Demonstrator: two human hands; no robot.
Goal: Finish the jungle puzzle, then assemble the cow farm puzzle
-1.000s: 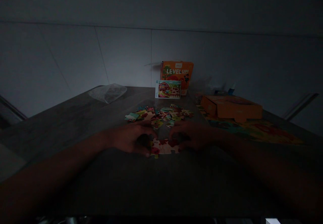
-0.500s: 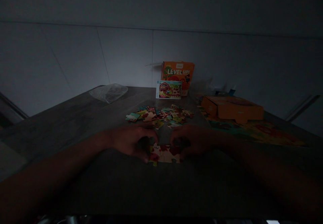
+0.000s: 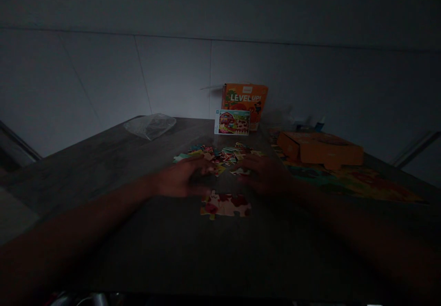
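Joined jigsaw pieces (image 3: 225, 205) showing a cow with red-brown patches lie flat on the dark table, nearest to me. Beyond them is a heap of loose jigsaw pieces (image 3: 227, 155). My left hand (image 3: 182, 177) reaches over the heap's near left side, fingers stretched forward and apart, nothing seen in it. On the other side my right hand (image 3: 263, 172) hovers at the near right edge of the heap, its fingers spread by a pale piece. Dim light hides whether the fingertips touch any piece.
A picture card (image 3: 232, 122) of a barn and cow leans against an orange "LEVEL UP!" box (image 3: 259, 95) at the back. An orange carton (image 3: 320, 149) sits on a colourful sheet (image 3: 351, 184) at right. A clear plastic bag (image 3: 151, 126) lies back left.
Both hands have let go of the joined cow pieces and moved forward to the loose heap. The joined pieces now lie uncovered on the table.
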